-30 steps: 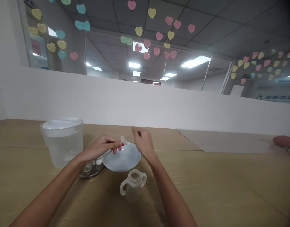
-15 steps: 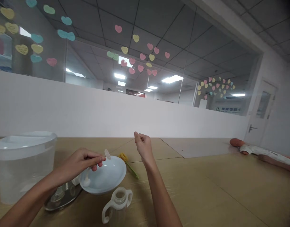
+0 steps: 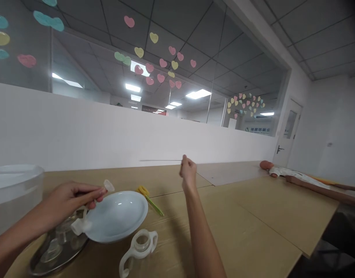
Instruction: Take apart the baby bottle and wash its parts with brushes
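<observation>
My left hand [image 3: 85, 195] pinches a small translucent silicone straw piece with a round flange [image 3: 109, 185], held above the left rim of a pale blue bowl [image 3: 119, 216]. Below those fingers is a white fitting [image 3: 79, 226]; I cannot tell whether it hangs from the same piece. My right hand [image 3: 189, 170] is raised and closed on a thin rod [image 3: 161, 160], which points left, its free end blurred and apart from the left hand. In front of the bowl stands a clear bottle with a white two-handled collar [image 3: 141, 243], its mouth uncovered.
A metal tray [image 3: 40, 266] with clear parts sits left of the bowl. Behind it stands a translucent plastic bucket [image 3: 18, 175]. A yellow-headed tool with a green handle [image 3: 154, 205] lies right of the bowl. A doll-like figure [image 3: 293, 173] lies far right.
The thin rod, earlier stretching between both hands, has come away from the left hand's piece. My right hand has moved up and right. The view has turned right.
</observation>
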Action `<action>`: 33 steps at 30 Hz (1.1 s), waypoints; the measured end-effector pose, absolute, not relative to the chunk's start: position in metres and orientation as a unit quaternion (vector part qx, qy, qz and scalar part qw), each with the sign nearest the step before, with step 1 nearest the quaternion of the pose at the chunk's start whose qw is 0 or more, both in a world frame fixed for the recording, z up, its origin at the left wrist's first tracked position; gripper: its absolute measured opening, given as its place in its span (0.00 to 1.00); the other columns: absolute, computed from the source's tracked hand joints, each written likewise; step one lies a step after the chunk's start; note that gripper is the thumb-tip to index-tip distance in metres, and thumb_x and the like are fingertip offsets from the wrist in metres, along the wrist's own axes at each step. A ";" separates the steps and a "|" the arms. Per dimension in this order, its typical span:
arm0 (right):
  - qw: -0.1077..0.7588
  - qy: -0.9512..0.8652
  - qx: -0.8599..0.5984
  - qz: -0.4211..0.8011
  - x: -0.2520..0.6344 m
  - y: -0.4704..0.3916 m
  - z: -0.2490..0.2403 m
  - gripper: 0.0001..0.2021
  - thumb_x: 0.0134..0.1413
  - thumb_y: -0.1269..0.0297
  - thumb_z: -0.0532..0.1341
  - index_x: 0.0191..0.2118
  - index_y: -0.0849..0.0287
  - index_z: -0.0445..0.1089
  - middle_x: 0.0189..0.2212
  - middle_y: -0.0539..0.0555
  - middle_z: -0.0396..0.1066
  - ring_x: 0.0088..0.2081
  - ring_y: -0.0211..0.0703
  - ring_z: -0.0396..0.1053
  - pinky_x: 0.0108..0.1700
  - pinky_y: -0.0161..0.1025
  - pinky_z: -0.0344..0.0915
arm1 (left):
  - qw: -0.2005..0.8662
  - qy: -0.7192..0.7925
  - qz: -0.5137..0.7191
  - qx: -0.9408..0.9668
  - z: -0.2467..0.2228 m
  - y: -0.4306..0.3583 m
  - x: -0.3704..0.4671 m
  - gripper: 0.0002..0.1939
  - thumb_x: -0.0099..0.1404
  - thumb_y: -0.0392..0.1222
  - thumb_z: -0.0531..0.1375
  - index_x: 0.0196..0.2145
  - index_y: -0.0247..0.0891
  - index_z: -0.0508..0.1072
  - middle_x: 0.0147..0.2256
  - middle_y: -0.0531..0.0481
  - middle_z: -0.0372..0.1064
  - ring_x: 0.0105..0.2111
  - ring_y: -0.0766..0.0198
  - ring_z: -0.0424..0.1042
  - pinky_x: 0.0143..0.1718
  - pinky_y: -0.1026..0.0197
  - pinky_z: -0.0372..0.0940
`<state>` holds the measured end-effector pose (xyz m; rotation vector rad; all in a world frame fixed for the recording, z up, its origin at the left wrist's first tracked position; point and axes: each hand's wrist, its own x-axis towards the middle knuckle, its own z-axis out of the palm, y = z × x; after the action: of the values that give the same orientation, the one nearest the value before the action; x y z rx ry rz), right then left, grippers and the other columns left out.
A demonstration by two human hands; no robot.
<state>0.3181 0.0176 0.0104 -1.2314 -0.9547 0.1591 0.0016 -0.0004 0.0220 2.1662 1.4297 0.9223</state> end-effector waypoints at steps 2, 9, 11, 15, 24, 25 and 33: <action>0.687 -0.434 -0.579 0.075 0.336 0.021 0.006 0.19 0.58 0.51 0.42 0.21 0.55 0.48 0.14 0.43 0.43 0.16 0.32 0.44 0.18 0.32 0.46 | 0.199 0.526 0.337 0.755 0.027 -0.002 -0.006 0.32 0.46 0.69 0.57 0.34 0.39 0.79 0.25 0.49 0.73 0.30 0.55 0.70 0.32 0.61 0.62; 0.520 -0.502 -0.683 0.104 0.338 0.047 -0.024 0.16 0.55 0.61 0.52 0.18 0.60 0.61 0.16 0.49 0.60 0.17 0.32 0.57 0.21 0.30 0.52 | 0.173 0.525 0.369 0.747 0.032 -0.016 -0.004 0.28 0.50 0.65 0.57 0.35 0.38 0.79 0.26 0.50 0.75 0.30 0.56 0.70 0.33 0.61 0.62; 0.468 -0.527 -0.697 0.132 0.330 0.054 -0.034 0.14 0.52 0.64 0.54 0.18 0.61 0.63 0.16 0.50 0.63 0.17 0.31 0.58 0.21 0.30 0.53 | 0.174 0.531 0.361 0.747 0.031 -0.018 -0.004 0.28 0.50 0.64 0.58 0.35 0.38 0.78 0.26 0.50 0.75 0.31 0.56 0.71 0.34 0.61 0.62; 0.406 -0.565 -0.696 0.177 0.317 0.062 -0.045 0.09 0.47 0.68 0.57 0.19 0.63 0.66 0.16 0.52 0.66 0.16 0.32 0.61 0.20 0.30 0.55 | 0.171 0.542 0.361 0.740 0.034 -0.020 -0.007 0.28 0.51 0.64 0.58 0.36 0.37 0.78 0.28 0.49 0.76 0.33 0.55 0.72 0.34 0.62 0.61; 0.345 -0.656 -0.617 0.263 0.308 0.041 -0.025 0.07 0.48 0.66 0.56 0.24 0.62 0.67 0.20 0.51 0.68 0.18 0.31 0.62 0.20 0.28 0.59 | 0.132 0.545 0.335 0.757 0.037 -0.014 -0.017 0.25 0.53 0.62 0.57 0.36 0.40 0.78 0.28 0.49 0.76 0.32 0.55 0.73 0.33 0.63 0.62; 0.326 -0.669 -0.607 0.279 0.306 0.040 -0.025 0.07 0.47 0.66 0.56 0.24 0.62 0.67 0.19 0.50 0.67 0.19 0.32 0.63 0.20 0.29 0.59 | 0.128 0.542 0.335 0.760 0.036 -0.013 -0.017 0.24 0.53 0.62 0.57 0.35 0.40 0.78 0.27 0.49 0.76 0.32 0.55 0.73 0.31 0.63 0.62; 0.214 -0.685 -0.626 0.304 0.285 0.058 -0.057 0.08 0.42 0.72 0.57 0.17 0.62 0.61 0.11 0.49 0.61 0.15 0.34 0.60 0.20 0.32 0.60 | 0.150 0.506 0.313 0.790 0.030 -0.015 -0.011 0.22 0.57 0.58 0.56 0.35 0.38 0.77 0.31 0.47 0.75 0.30 0.58 0.73 0.30 0.62 0.64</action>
<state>0.2850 0.0581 -0.0568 -1.7385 -1.9010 0.8443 -0.0109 -0.0148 0.0298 2.2699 1.4530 0.8983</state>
